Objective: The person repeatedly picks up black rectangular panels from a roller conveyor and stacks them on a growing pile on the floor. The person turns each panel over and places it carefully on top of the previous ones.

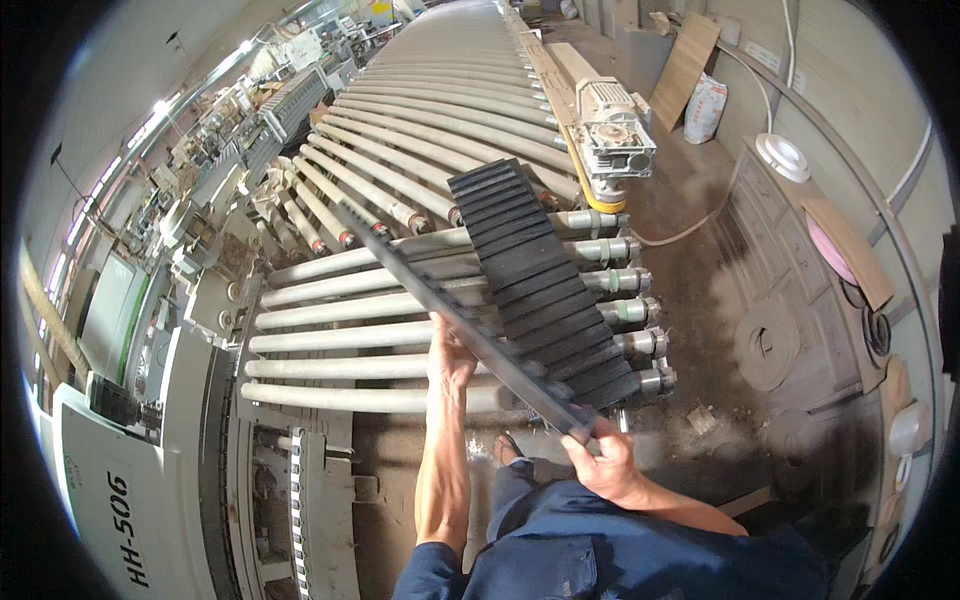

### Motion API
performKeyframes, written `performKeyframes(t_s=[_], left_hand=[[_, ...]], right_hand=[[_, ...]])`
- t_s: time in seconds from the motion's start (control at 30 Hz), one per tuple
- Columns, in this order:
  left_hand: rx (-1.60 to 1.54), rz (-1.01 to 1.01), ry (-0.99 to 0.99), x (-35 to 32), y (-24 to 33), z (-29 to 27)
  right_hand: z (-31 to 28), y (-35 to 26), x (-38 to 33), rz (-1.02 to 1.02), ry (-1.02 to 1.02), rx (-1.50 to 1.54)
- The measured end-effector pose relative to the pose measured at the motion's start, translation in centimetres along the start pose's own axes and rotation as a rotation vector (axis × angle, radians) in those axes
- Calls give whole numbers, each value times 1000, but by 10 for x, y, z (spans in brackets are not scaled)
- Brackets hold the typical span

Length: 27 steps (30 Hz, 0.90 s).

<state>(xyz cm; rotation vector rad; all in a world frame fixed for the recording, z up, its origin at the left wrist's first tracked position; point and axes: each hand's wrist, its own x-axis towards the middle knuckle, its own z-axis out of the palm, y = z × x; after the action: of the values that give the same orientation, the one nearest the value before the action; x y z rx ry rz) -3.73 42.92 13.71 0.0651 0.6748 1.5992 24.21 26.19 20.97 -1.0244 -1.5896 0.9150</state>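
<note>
Between my two hands a long, narrow dark board (430,293) is tilted nearly edge-on, running from upper left to lower right above the rollers. My left hand (452,355) is closed on its underside near the middle, fingers partly hidden behind it. At the lower right end my right hand (605,465) grips the board with thumb and fingers. Just right of it, a row of similar dark strips (545,275) lies side by side across the roller conveyor (340,338), slanting toward me. Whether the held board touches these strips cannot be made out.
A pale machine (140,470) stands at the left beside the rollers. Farther off, the conveyor curves away, with a motor (615,130) on its right side. Along the right wall is a grey cabinet (790,270), and a white sack (706,108) leans farther back.
</note>
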Motion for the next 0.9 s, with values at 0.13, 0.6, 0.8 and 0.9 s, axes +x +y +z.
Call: performKeyframes(t_s=[0.13,0.6,0.8,0.9], left_hand=[[468,175,-99,9,-23,38],[1731,423,-115,98,-20,41],[2003,794,-151,167,40,62],[2119,970,-240,268,78,58]], right_hand=[[0,66,-44,428,146,412],[1,72,-7,895,45,550],[3,90,-25,1113,98,460],[18,97,-26,1040,334,671]])
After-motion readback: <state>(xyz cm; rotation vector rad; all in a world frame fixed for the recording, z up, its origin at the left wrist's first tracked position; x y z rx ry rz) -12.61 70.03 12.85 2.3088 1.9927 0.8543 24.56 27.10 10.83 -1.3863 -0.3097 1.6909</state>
